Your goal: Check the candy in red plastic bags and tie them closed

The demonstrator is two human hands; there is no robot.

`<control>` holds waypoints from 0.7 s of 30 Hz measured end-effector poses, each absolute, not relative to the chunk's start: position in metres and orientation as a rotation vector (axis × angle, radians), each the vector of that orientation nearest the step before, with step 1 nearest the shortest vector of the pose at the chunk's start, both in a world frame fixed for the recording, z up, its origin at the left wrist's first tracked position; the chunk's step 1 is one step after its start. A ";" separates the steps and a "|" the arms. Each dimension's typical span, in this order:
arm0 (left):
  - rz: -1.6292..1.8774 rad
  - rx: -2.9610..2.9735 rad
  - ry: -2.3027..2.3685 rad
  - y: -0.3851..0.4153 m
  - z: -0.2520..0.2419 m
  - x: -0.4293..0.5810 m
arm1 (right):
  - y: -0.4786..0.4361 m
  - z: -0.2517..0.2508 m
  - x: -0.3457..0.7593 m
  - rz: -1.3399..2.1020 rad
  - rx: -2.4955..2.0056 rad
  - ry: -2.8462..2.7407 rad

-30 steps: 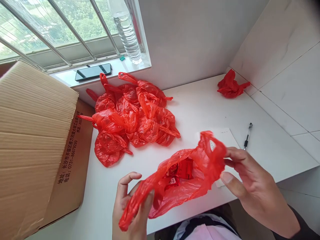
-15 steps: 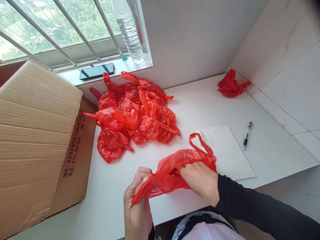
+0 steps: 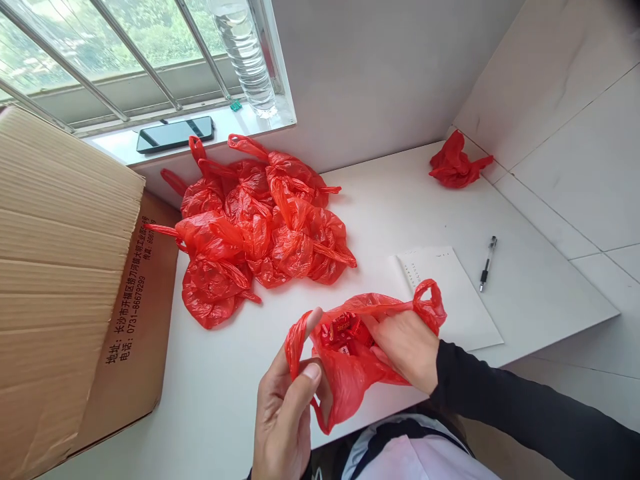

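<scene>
White bare tabletop (image 3: 395,213): the work is done at its near edge.
Brown corrugated cardboard box (image 3: 53,267): set at the left, well apart from both hands.
Cluster of gathered, shiny red plastic bags (image 3: 260,223): piled at the far left of the tabletop, clear of the arms.
Thin red plastic bag with a gaping mouth (image 3: 347,387): held at the near middle; whether its base is borne by the tabletop cannot be told. Such film is judged likely to slump, so the mouth is best stretched wide between the hands.
White paper with small writing (image 3: 447,303): laid just beyond the bag's right side; it is best not dragged by the film.
Left hand (image 3: 287,410): thumb and forefinger are spread, with a handle looped about the forefinger; whether the lower fingers are pressed on the film cannot be told. A deeper hook would be steadier.
Right hand (image 3: 407,347): reached into the bag from the right; fingertips are hidden, so any pinch cannot be told. Knuckles are best held off the film.
Small glossy red packets (image 3: 343,327): seen inside the bag, left of the right hand; gentle handling is advised, lest the film be torn by corners.
</scene>
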State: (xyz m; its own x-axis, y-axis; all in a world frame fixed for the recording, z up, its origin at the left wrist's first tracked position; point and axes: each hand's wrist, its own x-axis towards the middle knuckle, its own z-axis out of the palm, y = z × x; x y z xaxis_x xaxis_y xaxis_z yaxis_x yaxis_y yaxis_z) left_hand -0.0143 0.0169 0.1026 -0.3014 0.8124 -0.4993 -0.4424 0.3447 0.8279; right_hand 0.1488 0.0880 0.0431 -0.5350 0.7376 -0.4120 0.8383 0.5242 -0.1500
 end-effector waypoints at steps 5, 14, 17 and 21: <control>1.280 0.398 1.406 0.016 0.100 -0.015 | 0.081 0.052 0.153 -0.483 1.286 2.438; 1.223 0.445 1.475 0.012 0.102 -0.015 | 0.083 0.048 0.138 -0.513 1.287 2.449; 1.218 0.466 1.497 0.012 0.101 -0.016 | 0.090 0.039 0.125 -0.560 1.273 2.529; 1.223 0.450 1.518 0.010 0.100 -0.019 | 0.094 0.037 0.123 -0.576 1.294 2.521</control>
State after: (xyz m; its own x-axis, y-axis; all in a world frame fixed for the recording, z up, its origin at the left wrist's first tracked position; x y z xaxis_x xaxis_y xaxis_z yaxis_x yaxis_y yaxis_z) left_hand -0.0195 0.0104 0.1005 -0.3452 0.7974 -0.4949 -0.3135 0.3990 0.8617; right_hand 0.1234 0.0939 0.0370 -0.5748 0.7189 -0.3909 0.8173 0.5277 -0.2314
